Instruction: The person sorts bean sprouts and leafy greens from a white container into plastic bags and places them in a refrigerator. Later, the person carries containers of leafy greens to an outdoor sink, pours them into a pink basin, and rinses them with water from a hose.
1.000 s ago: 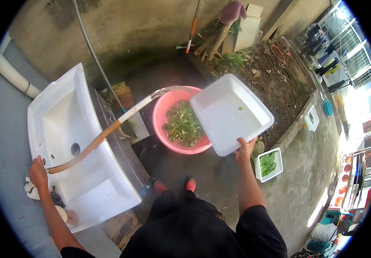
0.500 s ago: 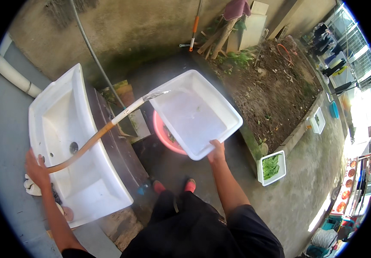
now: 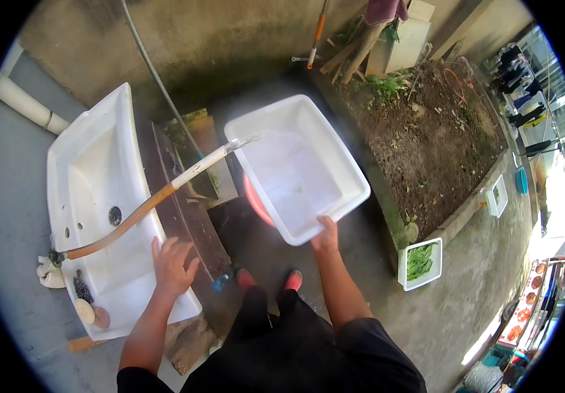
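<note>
- The right hand (image 3: 326,234) held the big white tub (image 3: 295,167) by its near rim, with the fingers curled tight on the edge.
- A second before, the tub was off to the side of the pink bowl (image 3: 254,200) and the green leaves in the bowl showed. Now the tub sat over the pink bowl and hid almost all of it.
- Only a thin curve of the pink bowl peeked out at the tub's left edge.
- The hose (image 3: 145,206) ran from the white sink (image 3: 92,190) toward the tub, and its water stream now fell into the tub, not the bowl. So I think the tub was starting to fill.
- The left hand (image 3: 171,262) had let go of the tap end of the hose. It was open, fingers spread, over the sink's right edge, holding nothing.
- A small white tray of greens (image 3: 420,262) sat on the ground, well to the right of the tub.
- Red shoes (image 3: 269,280) stood just below the tub.
</note>
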{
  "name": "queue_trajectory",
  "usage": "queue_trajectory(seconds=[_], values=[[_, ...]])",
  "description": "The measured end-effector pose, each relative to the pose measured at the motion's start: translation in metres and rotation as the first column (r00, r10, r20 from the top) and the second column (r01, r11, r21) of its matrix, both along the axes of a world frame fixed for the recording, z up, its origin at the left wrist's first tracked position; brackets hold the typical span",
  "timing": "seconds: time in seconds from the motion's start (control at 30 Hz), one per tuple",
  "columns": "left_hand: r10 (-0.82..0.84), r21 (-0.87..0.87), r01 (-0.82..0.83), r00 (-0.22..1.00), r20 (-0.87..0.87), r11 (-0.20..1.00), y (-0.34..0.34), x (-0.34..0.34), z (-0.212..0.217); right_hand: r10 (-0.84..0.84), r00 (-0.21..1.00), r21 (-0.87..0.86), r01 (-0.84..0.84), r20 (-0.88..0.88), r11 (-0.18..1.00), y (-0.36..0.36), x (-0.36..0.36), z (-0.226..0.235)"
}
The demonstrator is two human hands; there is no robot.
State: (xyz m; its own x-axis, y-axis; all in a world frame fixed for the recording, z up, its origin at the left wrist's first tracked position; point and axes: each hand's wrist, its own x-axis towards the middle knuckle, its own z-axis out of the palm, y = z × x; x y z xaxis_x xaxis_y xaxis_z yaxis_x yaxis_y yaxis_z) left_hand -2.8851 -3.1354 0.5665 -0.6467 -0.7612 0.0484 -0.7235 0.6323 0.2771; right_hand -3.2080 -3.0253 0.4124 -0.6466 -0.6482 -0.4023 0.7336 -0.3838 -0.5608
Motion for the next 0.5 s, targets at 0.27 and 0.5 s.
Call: queue_trajectory(seconds=[0.27,0.5], values=[[0.024,0.026,-0.024,1.0,-0.004,0.999,-0.003,0.0,-0.006,-0.093,0.91,0.067,0.13,-0.404,0.989,-0.045,-0.082,0.008],[0.023,0.015,-0.023,1.0,-0.018,1.0,-0.005,0.003,-0.006,-0.036,0.998,0.006,0.036,-0.042,0.999,-0.027,-0.025,-0.009]])
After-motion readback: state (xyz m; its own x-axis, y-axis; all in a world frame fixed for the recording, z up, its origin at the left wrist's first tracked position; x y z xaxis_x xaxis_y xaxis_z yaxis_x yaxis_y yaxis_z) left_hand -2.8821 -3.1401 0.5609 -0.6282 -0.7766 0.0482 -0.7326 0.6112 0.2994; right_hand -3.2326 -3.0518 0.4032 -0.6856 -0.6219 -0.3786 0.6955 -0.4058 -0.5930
